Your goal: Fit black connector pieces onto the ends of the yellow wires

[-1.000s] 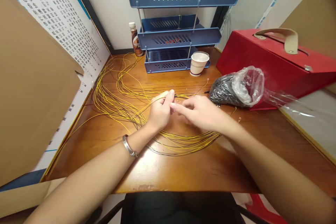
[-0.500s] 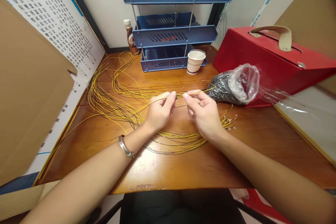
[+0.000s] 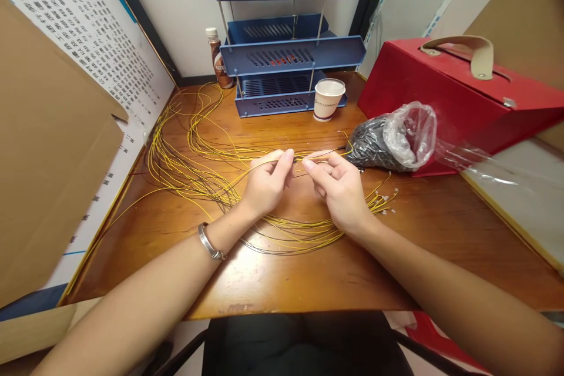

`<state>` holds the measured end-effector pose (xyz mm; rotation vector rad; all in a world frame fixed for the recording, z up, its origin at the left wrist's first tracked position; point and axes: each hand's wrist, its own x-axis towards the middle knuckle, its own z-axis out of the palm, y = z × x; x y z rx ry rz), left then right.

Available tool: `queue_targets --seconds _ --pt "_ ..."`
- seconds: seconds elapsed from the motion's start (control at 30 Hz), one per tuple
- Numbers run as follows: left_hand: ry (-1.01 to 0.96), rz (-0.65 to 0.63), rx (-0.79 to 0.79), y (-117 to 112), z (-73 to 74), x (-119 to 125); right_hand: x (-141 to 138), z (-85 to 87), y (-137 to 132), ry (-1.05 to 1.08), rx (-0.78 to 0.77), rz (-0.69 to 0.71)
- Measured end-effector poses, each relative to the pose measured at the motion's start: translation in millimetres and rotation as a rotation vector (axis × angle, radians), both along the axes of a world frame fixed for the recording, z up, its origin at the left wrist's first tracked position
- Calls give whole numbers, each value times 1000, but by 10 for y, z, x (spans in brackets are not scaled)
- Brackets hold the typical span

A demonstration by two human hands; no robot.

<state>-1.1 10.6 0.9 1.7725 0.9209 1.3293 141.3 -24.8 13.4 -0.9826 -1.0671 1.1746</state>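
Note:
My left hand (image 3: 268,181) is pinched shut on a thin wire, its thumb pressed against the curled fingers. Facing it across a small gap, my right hand (image 3: 337,185) also pinches a wire between thumb and fingertips. Something small and dark sits at the left fingertips, too small to make out. Yellow and black wires (image 3: 176,173) spread in a loose bundle to the left and loop under both wrists. Wire ends with small whitish connectors (image 3: 384,202) lie right of my right hand. Beyond that hand rests a clear plastic bag (image 3: 374,142) of small dark pieces.
A red box (image 3: 440,85) with a beige handle stands at the right. At the back are a blue tiered tray rack (image 3: 293,59), a paper cup (image 3: 328,100) and a brown drink bottle (image 3: 219,61). Cardboard (image 3: 53,147) and a printed sheet line the left side.
Both hands hold nearly the same pose, close together. The wire past my right hand has shifted slightly near the bag. The whole view has tilted a little.

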Motion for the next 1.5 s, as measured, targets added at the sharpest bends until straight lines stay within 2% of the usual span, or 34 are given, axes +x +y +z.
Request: queue_targets --seconds 0.53,0.9,1.07,1.2,1.5 --pt "7 -42 15 -28 -12 19 2 9 5 -27 19 -4" --pt "-21 -20 17 -24 -21 17 -8 -5 7 -52 32 -11" --pt "-26 8 25 -25 -14 10 -6 -17 19 22 46 18" --pt "-24 -18 9 -28 -20 15 -5 -37 46 74 47 2" --pt "-47 -80 -38 -25 2 25 -14 -3 33 -20 44 -56"
